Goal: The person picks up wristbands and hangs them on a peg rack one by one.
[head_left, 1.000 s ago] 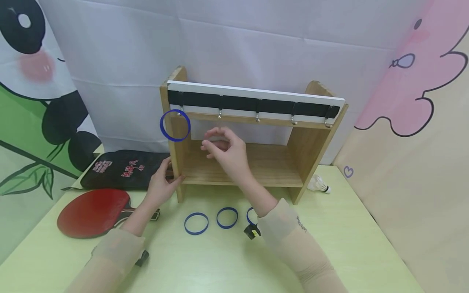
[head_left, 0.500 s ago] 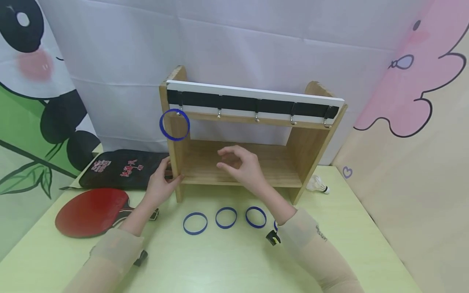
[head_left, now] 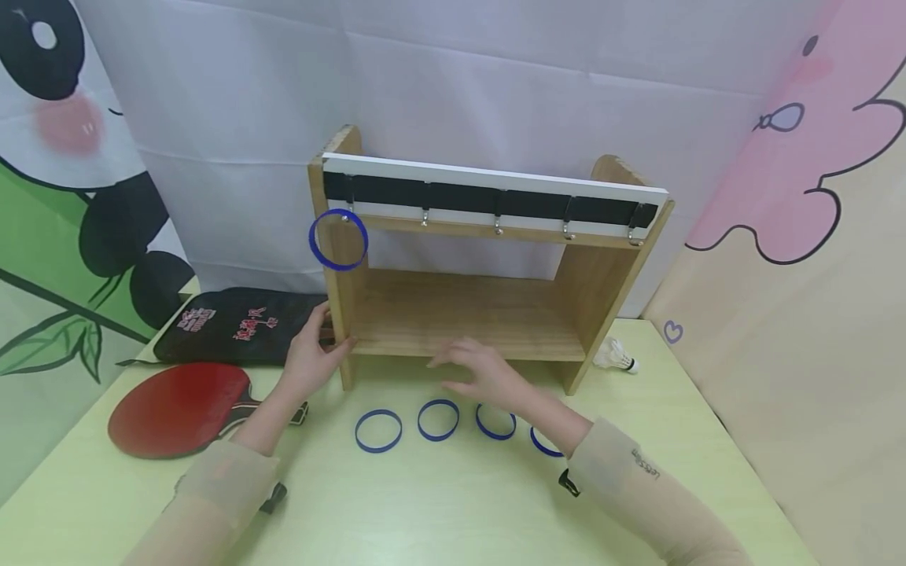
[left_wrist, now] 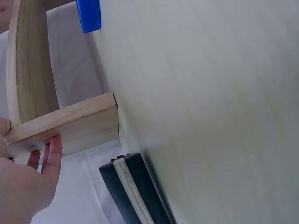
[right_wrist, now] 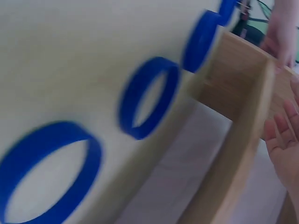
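Observation:
A small wooden shelf [head_left: 467,314] stands on the table, with several metal hooks along its white and black front rail [head_left: 460,196]. One blue ring [head_left: 338,268] hangs at the leftmost hook. My left hand [head_left: 311,358] grips the shelf's left side panel [left_wrist: 84,122], thumb on one side and fingers on the other. Low before the shelf's front edge, my right hand [head_left: 488,373] is held with loosely bent fingers and nothing in them. Several blue rings lie in a row on the table below it, among them a left one [head_left: 378,450] and a right one [head_left: 545,451] partly behind the forearm.
To the left lies a red table tennis bat [head_left: 180,409], its handle partly behind the left forearm. A black case [head_left: 241,326] with red lettering is behind it. Beside the shelf's right leg sits a shuttlecock [head_left: 614,356]. A white cloth [head_left: 481,94] hangs behind.
My right hand has come down and to the right, away from the hooks toward the rings on the table, uncovering more of them. The left hand stays on the side panel.

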`<state>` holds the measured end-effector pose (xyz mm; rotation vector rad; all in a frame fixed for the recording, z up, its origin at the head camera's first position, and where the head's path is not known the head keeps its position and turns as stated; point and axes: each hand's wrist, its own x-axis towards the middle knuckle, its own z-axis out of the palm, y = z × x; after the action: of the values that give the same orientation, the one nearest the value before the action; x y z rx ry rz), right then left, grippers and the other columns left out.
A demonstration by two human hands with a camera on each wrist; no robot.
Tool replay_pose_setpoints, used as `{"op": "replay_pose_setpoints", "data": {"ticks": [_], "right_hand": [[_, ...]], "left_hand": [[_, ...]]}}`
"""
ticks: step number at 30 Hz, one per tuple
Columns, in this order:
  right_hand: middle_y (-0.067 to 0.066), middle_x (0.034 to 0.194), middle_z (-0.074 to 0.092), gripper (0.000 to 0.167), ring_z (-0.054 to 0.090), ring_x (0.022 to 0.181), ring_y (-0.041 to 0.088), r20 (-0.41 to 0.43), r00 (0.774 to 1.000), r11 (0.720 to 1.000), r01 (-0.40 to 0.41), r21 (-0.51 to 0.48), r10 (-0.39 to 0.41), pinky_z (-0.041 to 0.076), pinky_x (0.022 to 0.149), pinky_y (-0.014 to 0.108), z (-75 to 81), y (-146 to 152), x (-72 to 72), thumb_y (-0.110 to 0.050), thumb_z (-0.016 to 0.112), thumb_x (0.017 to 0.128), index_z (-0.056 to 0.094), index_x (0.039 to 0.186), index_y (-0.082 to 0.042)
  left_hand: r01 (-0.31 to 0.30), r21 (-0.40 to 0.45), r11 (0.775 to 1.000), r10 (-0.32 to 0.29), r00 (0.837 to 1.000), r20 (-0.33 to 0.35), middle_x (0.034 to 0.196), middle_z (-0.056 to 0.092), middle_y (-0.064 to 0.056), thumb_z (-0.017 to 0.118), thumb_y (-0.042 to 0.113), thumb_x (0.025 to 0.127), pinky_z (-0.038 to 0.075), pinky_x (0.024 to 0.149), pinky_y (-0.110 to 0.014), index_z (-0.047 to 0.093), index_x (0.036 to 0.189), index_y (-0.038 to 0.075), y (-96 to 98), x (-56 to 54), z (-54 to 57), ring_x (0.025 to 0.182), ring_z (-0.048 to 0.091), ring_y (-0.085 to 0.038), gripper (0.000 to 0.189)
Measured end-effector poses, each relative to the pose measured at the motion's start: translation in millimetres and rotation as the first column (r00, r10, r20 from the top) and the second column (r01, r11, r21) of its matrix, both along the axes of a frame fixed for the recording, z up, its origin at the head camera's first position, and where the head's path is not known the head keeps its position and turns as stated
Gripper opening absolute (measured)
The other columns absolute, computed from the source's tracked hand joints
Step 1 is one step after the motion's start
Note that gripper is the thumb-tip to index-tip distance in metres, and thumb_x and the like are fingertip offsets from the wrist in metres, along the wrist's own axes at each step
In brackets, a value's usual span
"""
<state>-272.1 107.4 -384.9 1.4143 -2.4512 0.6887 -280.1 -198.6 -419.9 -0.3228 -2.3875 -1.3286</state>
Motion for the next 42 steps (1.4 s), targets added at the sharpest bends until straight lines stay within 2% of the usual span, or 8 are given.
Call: {"op": "replay_pose_setpoints", "data": {"ticks": [7,14,20,25,37,42], "right_hand": [[-0.001,0.115,0.062,0.028,0.053,0.113,0.016,0.032,0.998,0.986,-0.059,0.155,0.055,0.049,0.096,0.03,-19.1,10,3.6,-0.02,0.073,0.083,0.067,0.11,-0.014],[-0.006,0.111,0.064,0.024,0.052,0.109,0.011,0.096,0.991,0.94,-0.124,0.317,0.098,0.048,0.094,0.021,-40.2,18,0.9,-0.023,0.071,0.085,0.069,0.108,-0.017],[-0.01,0.1,0.065,0.014,0.053,0.1,0.006,0.111,0.984,0.933,-0.169,0.317,0.14,0.047,0.085,0.012,-53.3,21,-2.7,-0.022,0.071,0.085,0.071,0.098,-0.019],[-0.009,0.099,0.065,0.012,0.053,0.098,0.005,0.137,0.983,0.931,-0.164,0.326,0.126,0.046,0.085,0.011,-56.0,22,-3.1,-0.02,0.071,0.086,0.072,0.098,-0.019],[-0.008,0.096,0.066,0.009,0.057,0.097,0.005,0.185,0.975,0.947,-0.173,0.27,0.126,0.048,0.088,0.014,-57.4,21,-5.8,-0.017,0.069,0.087,0.071,0.095,-0.015],[-0.003,0.096,0.067,0.01,0.059,0.089,0.005,0.263,0.96,0.963,-0.155,0.219,0.094,0.051,0.078,0.013,-50.8,21,-2.8,-0.014,0.067,0.088,0.069,0.097,-0.011]], "left_hand": [[-0.003,0.001,1.0,0.003,1.0,0.006,0.129,0.048,-0.021,0.064,0.018,0.09,0.057,0.081,-0.047,0.032,0.145,0.014,0.0,-0.6,0.3,0.105,0.058,-0.042,0.063],[-0.008,-0.001,1.0,0.008,1.0,0.017,0.133,0.047,-0.02,0.065,0.017,0.089,0.056,0.082,-0.048,0.033,0.144,0.014,-0.3,-0.4,-0.2,0.106,0.058,-0.04,0.064],[-0.003,-0.001,1.0,0.003,1.0,0.019,0.132,0.047,-0.02,0.065,0.018,0.089,0.057,0.08,-0.047,0.032,0.145,0.015,0.1,0.9,1.1,0.106,0.058,-0.04,0.064],[0.006,-0.001,1.0,-0.006,1.0,0.021,0.131,0.046,-0.021,0.064,0.019,0.091,0.057,0.08,-0.048,0.031,0.145,0.014,0.9,2.4,2.4,0.106,0.058,-0.042,0.064],[0.007,0.016,1.0,-0.008,0.999,0.049,0.132,0.045,-0.019,0.064,0.02,0.09,0.056,0.083,-0.046,0.03,0.146,0.016,0.5,0.8,1.0,0.109,0.056,-0.041,0.065],[0.014,0.024,1.0,-0.016,0.998,0.057,0.132,0.045,-0.02,0.064,0.019,0.09,0.056,0.084,-0.046,0.03,0.146,0.017,0.0,0.6,1.5,0.109,0.056,-0.041,0.066]]}}
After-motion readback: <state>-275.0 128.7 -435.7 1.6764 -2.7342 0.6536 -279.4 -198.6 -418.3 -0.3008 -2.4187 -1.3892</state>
